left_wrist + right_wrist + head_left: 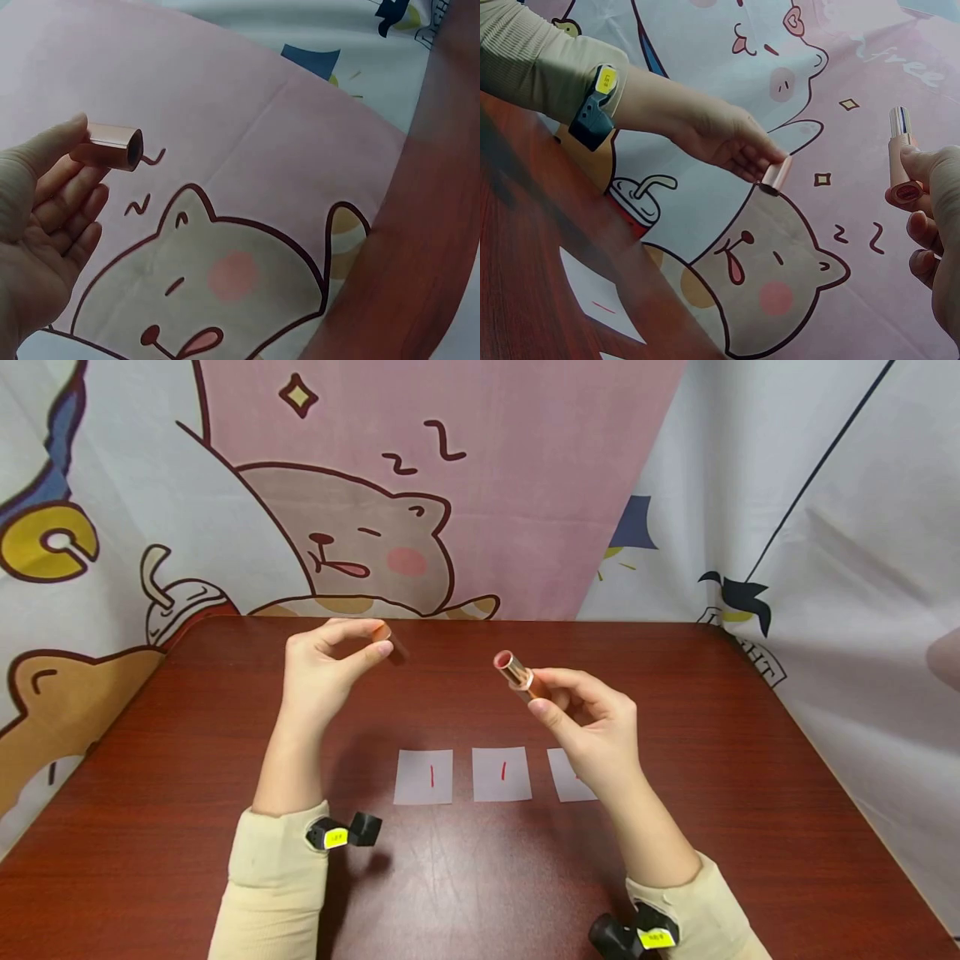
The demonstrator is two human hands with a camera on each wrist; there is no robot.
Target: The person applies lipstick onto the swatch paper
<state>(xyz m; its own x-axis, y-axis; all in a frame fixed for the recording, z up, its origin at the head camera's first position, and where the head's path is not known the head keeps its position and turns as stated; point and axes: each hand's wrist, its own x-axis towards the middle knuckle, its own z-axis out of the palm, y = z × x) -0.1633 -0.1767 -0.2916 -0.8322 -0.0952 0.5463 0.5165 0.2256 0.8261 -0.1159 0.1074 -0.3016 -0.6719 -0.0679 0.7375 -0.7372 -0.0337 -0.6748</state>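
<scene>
Held up over the table on the left, my left hand (322, 664) pinches a copper-coloured lipstick cap (112, 147) between thumb and fingertips. The cap's hollow end faces away from the palm in the left wrist view. On the right, my right hand (592, 718) grips an uncapped lipstick (522, 677) by its copper base, the gold tube tilted up and to the left. A reddish tip shows at the mouth of the tube. Cap and lipstick are apart, with a gap between the hands. In the right wrist view the lipstick (900, 150) also shows in the fingers.
Three white paper squares lie in a row on the brown table (450, 877): a left paper (412, 781), a middle paper (491, 785) and a right paper (566, 777) partly behind my right hand. Red strokes mark them. A cartoon-printed cloth (525, 460) hangs behind the table.
</scene>
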